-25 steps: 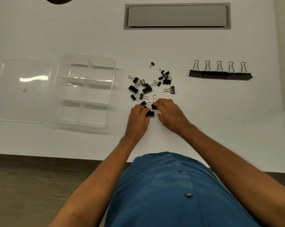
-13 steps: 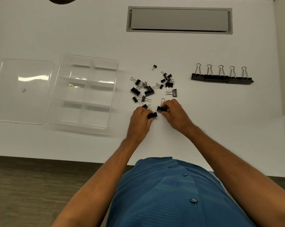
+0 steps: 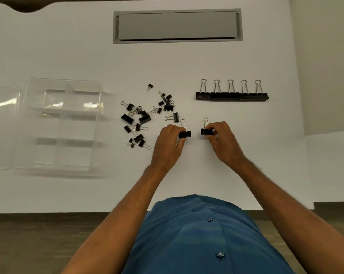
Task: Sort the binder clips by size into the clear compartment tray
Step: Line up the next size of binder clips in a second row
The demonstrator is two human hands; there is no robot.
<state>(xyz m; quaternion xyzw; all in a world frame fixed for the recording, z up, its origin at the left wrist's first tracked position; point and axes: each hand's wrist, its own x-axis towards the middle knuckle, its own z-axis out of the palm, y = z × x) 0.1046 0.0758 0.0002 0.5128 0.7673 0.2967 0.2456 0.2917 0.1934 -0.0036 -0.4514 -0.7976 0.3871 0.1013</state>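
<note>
We see the left hand (image 3: 168, 144) pinching one clip (image 3: 184, 134) and the right hand (image 3: 222, 141) another clip (image 3: 206, 131), bodies lying left-right, wire handles pointing away, beside the loose pile (image 3: 145, 117), tray (image 3: 60, 125) far left.

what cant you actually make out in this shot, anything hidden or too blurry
- Head view: the clear compartment tray is motion-blurred, so whether any compartment holds clips is unclear.
- The lid-like clear sheet is cut off by the left edge.
- In the loose pile, overlapping clips hide each other, so no exact count.
- The left hand and right hand each cover part of the clip they pinch.
- The row of five large clips overlaps; individual bodies blend.
</note>
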